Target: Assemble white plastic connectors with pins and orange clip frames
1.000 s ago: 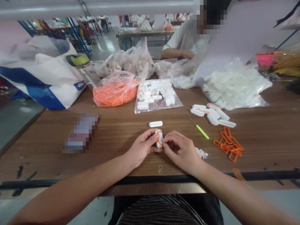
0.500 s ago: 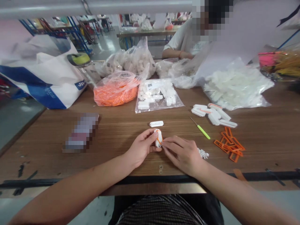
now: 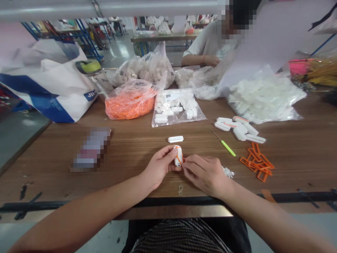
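My left hand (image 3: 160, 167) is closed round a small white plastic case (image 3: 178, 156), holding it upright between thumb and fingers. An orange rubber frame (image 3: 179, 160) runs across the front of the case and sticks out at its right side. The fingertips of my right hand (image 3: 205, 172) pinch the orange frame at the case's lower right edge. Just beyond my hands lies another white case (image 3: 175, 139). Beside my right wrist is a small heap of tiny white parts (image 3: 228, 172), partly hidden by the hand.
To the right lie a green-handled awl (image 3: 228, 148), loose orange frames (image 3: 256, 163) and white cases (image 3: 239, 129). Behind stand bags of orange frames (image 3: 130, 102), white parts (image 3: 175, 107) and clear pieces (image 3: 265, 95). A phone (image 3: 92, 149) lies left. A person (image 3: 202, 47) sits opposite.
My right fingertips have shifted slightly at the lower right of the case, and the orange strip across its front lies a little differently. The left hand keeps its hold.
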A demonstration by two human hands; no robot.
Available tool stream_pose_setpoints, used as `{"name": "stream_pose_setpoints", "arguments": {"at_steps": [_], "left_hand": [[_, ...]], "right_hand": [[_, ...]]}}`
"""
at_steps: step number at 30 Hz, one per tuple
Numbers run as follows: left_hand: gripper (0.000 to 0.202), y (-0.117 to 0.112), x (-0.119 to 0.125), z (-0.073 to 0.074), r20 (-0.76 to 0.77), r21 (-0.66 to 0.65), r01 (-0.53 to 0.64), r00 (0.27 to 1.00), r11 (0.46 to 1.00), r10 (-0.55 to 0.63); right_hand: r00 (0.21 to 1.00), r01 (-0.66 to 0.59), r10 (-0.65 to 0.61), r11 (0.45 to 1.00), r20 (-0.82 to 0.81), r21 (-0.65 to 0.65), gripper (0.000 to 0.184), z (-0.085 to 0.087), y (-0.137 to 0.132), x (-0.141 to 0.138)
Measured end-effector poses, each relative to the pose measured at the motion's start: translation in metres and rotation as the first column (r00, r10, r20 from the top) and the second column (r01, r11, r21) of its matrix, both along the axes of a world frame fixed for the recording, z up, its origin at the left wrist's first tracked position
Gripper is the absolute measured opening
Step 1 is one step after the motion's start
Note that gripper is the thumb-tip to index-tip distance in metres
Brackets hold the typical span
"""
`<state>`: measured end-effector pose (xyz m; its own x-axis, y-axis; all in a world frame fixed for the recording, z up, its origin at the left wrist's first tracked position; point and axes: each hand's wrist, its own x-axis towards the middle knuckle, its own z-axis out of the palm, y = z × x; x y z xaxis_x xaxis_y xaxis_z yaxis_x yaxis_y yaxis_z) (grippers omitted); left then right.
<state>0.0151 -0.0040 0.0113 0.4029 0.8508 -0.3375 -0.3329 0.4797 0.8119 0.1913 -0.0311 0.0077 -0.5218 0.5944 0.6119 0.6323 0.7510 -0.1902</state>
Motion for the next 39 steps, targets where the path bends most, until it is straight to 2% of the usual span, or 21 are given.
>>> {"name": "stream_pose_setpoints", "arguments": {"at_steps": [5, 10, 12, 14, 17, 19, 20, 23, 24, 25, 26, 28, 30, 32, 36, 39], "left_hand": [[0.033, -0.003, 0.002, 0.002, -0.061, 0.060, -0.036, 0.997, 0.998, 0.039], [0.034, -0.005, 0.002, 0.000, -0.040, 0.056, -0.056, 0.998, 0.997, 0.058], [0.035, -0.005, 0.002, -0.001, -0.029, 0.047, -0.052, 0.998, 0.998, 0.054], [0.037, -0.005, 0.002, -0.001, -0.015, 0.030, -0.042, 0.999, 0.999, 0.043], [0.040, -0.005, 0.002, 0.001, 0.003, 0.012, -0.014, 1.000, 1.000, 0.014], [0.040, -0.004, 0.002, 0.002, -0.014, 0.027, 0.002, 1.000, 1.000, -0.002], [0.040, -0.004, 0.002, 0.002, -0.031, 0.041, 0.008, 1.000, 0.999, -0.007], [0.040, -0.003, 0.001, 0.000, -0.080, 0.067, 0.035, 0.996, 0.997, -0.030], [0.040, -0.003, 0.001, -0.001, -0.092, 0.070, 0.043, 0.995, 0.997, -0.036], [0.040, -0.002, 0.000, -0.001, -0.100, 0.073, 0.050, 0.994, 0.996, -0.042], [0.040, -0.002, 0.000, -0.002, -0.104, 0.078, 0.061, 0.993, 0.995, -0.052], [0.041, -0.001, -0.001, -0.003, -0.096, 0.097, 0.095, 0.992, 0.991, -0.086], [0.040, 0.000, -0.003, -0.003, -0.072, 0.121, 0.148, 0.988, 0.982, -0.140], [0.038, 0.001, -0.004, -0.003, -0.054, 0.145, 0.189, 0.982, 0.971, -0.183], [0.040, 0.003, -0.007, -0.005, -0.027, 0.180, 0.224, 0.974, 0.958, -0.223], [0.038, 0.004, -0.008, -0.005, -0.029, 0.195, 0.263, 0.964, 0.945, -0.263]], "right_hand": [[1.000, -0.013, 0.012, 0.999, -0.018, -0.032, 0.016, 0.003, -0.001, -0.004], [0.998, -0.020, 0.020, 1.000, 0.061, 0.000, 0.021, 0.007, -0.003, -0.002], [1.000, -0.019, 0.019, 0.999, -0.006, -0.043, 0.018, 0.006, -0.003, -0.002], [0.990, -0.022, 0.003, 0.991, -0.138, -0.134, 0.012, 0.004, -0.003, -0.003], [0.953, -0.059, -0.035, 0.953, -0.300, -0.298, 0.007, 0.003, -0.002, -0.004], [0.923, -0.088, -0.095, 0.891, -0.373, -0.445, 0.004, 0.003, -0.001, -0.004], [0.904, -0.114, -0.138, 0.835, -0.405, -0.538, 0.006, 0.004, 0.000, -0.004], [0.832, -0.242, -0.270, 0.611, -0.486, -0.754, 0.016, 0.004, 0.003, -0.004], [0.810, -0.263, -0.313, 0.562, -0.496, -0.785, 0.020, 0.004, 0.004, -0.004], [0.794, -0.260, -0.352, 0.540, -0.495, -0.801, 0.024, 0.003, 0.005, -0.003], [0.789, -0.237, -0.379, 0.541, -0.485, -0.807, 0.027, 0.002, 0.005, -0.003], [0.805, -0.178, -0.381, 0.576, -0.454, -0.798, 0.038, 0.000, 0.006, -0.002], [0.835, -0.162, -0.333, 0.613, -0.439, -0.774, 0.048, -0.001, 0.006, -0.001], [0.851, -0.169, -0.297, 0.628, -0.434, -0.760, 0.048, 0.000, 0.006, 0.001], [0.819, -0.281, -0.256, 0.602, -0.514, -0.748, 0.046, 0.004, 0.009, 0.006], [0.805, -0.334, -0.248, 0.563, -0.540, -0.756, 0.034, 0.008, 0.013, 0.012]]}}
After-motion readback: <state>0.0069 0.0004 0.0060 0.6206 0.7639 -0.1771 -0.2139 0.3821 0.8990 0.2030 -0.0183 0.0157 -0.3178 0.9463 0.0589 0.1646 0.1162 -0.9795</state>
